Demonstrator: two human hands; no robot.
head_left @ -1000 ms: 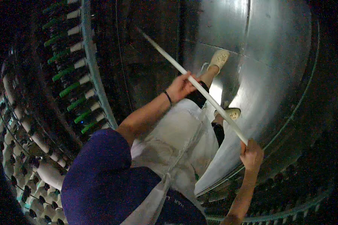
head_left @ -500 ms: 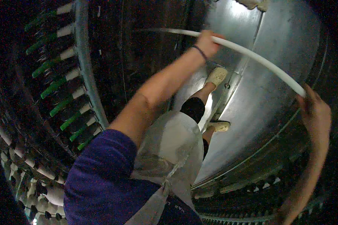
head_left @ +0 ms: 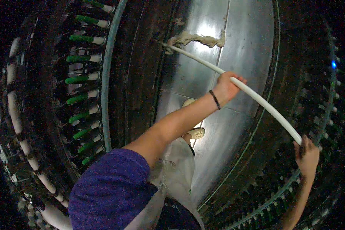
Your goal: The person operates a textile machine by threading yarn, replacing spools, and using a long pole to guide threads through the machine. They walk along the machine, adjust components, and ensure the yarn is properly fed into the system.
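Observation:
A long white pole point(head_left: 272, 110) runs slantwise across the view, looking curved and thinner toward its far end. My left hand point(head_left: 227, 86), with a dark band at the wrist, is closed around its middle. At the near right end, my right hand point(head_left: 308, 156) grips the pole; part of those fingers is in shadow. The pole's far tip reaches the left end of a beige, ragged strip of fibre or cloth point(head_left: 199, 39) on the floor. Whether tip and strip touch, I cannot tell.
A shiny metal-looking floor point(head_left: 243, 46) forms a narrow aisle. On the left, a grey rail point(head_left: 107, 76) borders a row of green-and-white bobbins point(head_left: 84, 58). Another machine with a rail point(head_left: 274, 199) and small spindles lines the right. Pale shoes point(head_left: 197, 133) stand below me.
The view has moved forward along the aisle, bringing the whole beige strip into sight. The pole now slopes more steeply, its far tip at the strip. Both hands keep their hold.

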